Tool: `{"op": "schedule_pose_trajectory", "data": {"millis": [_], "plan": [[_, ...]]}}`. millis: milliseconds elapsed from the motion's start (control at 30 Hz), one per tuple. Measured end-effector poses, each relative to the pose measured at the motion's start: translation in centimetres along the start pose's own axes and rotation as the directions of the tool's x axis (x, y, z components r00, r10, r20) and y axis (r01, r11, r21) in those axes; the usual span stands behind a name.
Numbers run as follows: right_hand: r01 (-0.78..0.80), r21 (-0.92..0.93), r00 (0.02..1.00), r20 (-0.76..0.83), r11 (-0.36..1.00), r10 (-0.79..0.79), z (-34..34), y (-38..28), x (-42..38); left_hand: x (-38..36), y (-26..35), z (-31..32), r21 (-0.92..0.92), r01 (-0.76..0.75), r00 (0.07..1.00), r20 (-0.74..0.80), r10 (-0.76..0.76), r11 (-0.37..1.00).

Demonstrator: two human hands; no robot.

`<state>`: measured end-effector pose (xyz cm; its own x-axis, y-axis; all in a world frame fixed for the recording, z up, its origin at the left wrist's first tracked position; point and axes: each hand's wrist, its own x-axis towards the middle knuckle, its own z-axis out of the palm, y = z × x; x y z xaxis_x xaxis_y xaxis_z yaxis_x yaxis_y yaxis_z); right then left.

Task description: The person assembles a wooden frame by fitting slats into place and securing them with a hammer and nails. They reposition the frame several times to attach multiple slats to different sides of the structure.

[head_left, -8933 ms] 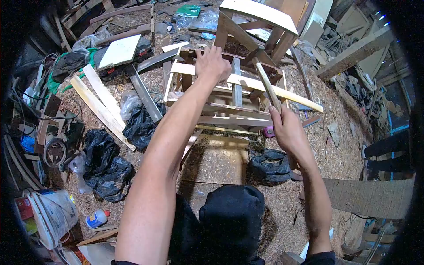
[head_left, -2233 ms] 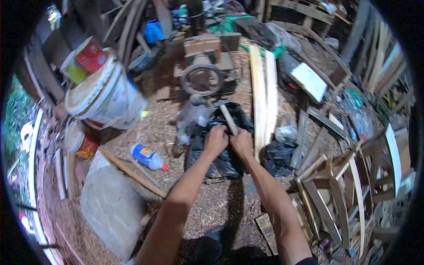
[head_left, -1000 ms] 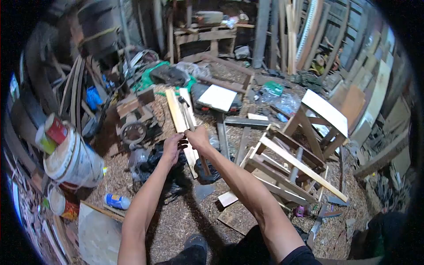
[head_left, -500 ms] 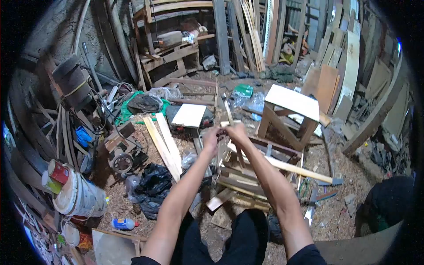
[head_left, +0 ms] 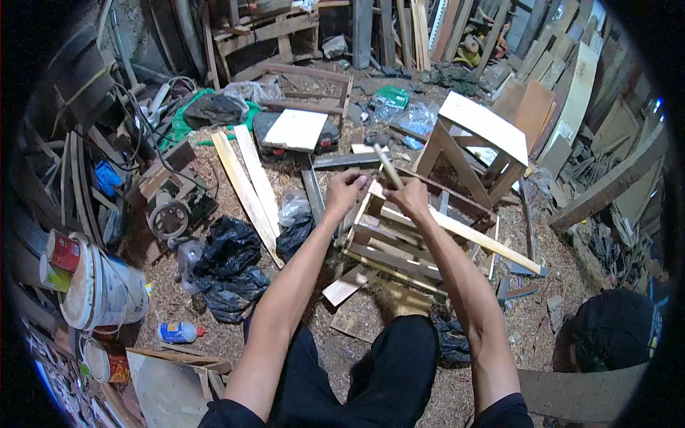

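My right hand [head_left: 409, 198] is closed round a wooden-handled tool [head_left: 387, 168]. The handle slants up and to the left out of the fist, and I cannot make out its working end. Just left of it, my left hand [head_left: 347, 192] has its fingertips pinched together; whatever lies between them is too small to name. Both hands are over the near left corner of a slatted wooden frame [head_left: 394, 251], which lies on the floor. A long pale wood strip [head_left: 485, 245] runs across the frame, passing beside my right forearm.
A white-topped stool [head_left: 485, 128] stands behind the frame. Left are a white board [head_left: 296, 130] on a dark case, two loose planks [head_left: 246, 196], black plastic bags [head_left: 228, 260], a machine with a wheel [head_left: 171, 217] and a bucket [head_left: 118, 285]. Shavings cover the floor.
My hands have moved apart slightly, and the tool in my right hand has tilted further left. The view has dipped, so the surroundings sit higher in the picture.
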<state>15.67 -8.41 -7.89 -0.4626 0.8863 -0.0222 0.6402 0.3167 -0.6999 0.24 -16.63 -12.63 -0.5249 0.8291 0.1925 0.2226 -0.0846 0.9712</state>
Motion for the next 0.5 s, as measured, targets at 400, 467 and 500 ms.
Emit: {"op": "schedule_pose_trajectory", "data": {"millis": [400, 467, 500], "plan": [[-0.130, 0.048, 0.992, 0.017, 0.990, 0.129, 0.8, 1.4, 1.0, 0.1, -0.8, 0.9, -0.085, 0.187, 0.982, 0.017, -0.187, 0.979], [-0.141, 0.075, 0.990, 0.014, 0.987, 0.140, 0.9, 1.7, 1.0, 0.3, -1.5, 0.9, -0.009, 0.128, 0.992, -0.003, -0.128, 0.992], [-0.143, 0.074, 0.990, 0.012, 0.987, 0.142, 0.8, 1.8, 1.0, 0.1, -1.1, 1.0, -0.010, 0.127, 0.992, 0.001, -0.127, 0.992]]}}
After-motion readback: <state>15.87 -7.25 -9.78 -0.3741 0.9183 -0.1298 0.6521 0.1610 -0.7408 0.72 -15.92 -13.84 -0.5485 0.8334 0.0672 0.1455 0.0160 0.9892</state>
